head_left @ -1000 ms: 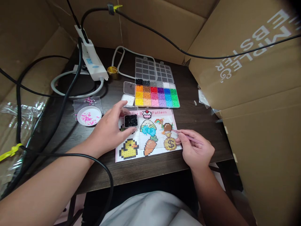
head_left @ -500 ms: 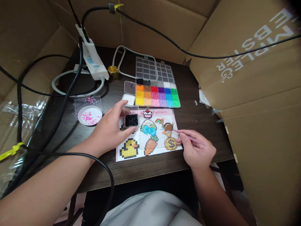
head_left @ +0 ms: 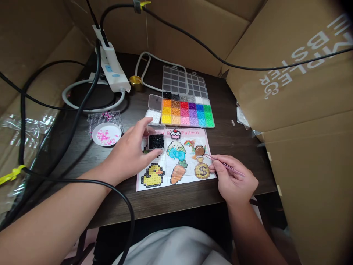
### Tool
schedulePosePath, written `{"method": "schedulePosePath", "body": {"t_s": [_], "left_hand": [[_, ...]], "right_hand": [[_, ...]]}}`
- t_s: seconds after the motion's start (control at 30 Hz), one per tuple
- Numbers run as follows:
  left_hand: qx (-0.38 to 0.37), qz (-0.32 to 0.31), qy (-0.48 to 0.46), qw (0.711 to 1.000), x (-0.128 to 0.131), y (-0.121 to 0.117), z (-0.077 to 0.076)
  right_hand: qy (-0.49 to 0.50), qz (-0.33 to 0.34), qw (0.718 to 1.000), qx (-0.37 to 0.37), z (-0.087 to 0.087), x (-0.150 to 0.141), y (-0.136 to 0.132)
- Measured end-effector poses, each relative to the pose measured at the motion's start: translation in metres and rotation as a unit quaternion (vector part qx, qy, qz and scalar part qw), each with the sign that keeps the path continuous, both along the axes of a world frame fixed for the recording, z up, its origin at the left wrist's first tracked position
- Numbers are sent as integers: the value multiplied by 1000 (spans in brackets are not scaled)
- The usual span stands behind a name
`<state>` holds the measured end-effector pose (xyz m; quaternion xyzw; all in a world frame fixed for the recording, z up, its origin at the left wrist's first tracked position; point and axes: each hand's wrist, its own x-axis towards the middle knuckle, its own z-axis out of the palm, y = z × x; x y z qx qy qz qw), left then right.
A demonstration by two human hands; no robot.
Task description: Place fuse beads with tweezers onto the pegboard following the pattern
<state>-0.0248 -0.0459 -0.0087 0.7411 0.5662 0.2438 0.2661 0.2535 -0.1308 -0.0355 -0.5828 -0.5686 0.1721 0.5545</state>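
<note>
My left hand (head_left: 131, 147) grips a small clear box of black beads (head_left: 156, 141), its lid open, over the upper left of a printed bead pattern sheet (head_left: 173, 186). Pinched in my right hand (head_left: 234, 176) is a pair of pink tweezers (head_left: 227, 166), tips pointing left at the sheet's right side. The sheet shows a duck (head_left: 153, 176), a carrot (head_left: 178, 172) and a money bag (head_left: 202, 170). A cupcake of beads (head_left: 175, 134) lies near its top. Whether the tweezers hold a bead is too small to tell.
Behind the sheet stands an open divided case of coloured beads (head_left: 188, 113), beside a small box of white beads (head_left: 153, 116). To the left are a white dish of pink beads (head_left: 106, 134), a clear pegboard (head_left: 117, 117), a power strip (head_left: 116, 75), and a gold cup (head_left: 136, 82). Black cables (head_left: 176, 25) cross the space.
The whole view has shifted slightly. My right hand with the tweezers has moved a little right and towards me; the left hand still holds the black bead box in place.
</note>
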Motion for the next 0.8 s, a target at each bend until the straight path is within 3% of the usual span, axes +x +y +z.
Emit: {"method": "schedulePosePath", "body": {"t_s": [0.8], "left_hand": [[0, 11, 21, 1000, 0, 0, -2]], "right_hand": [[3, -15, 1000, -14, 0, 1, 1]]}}
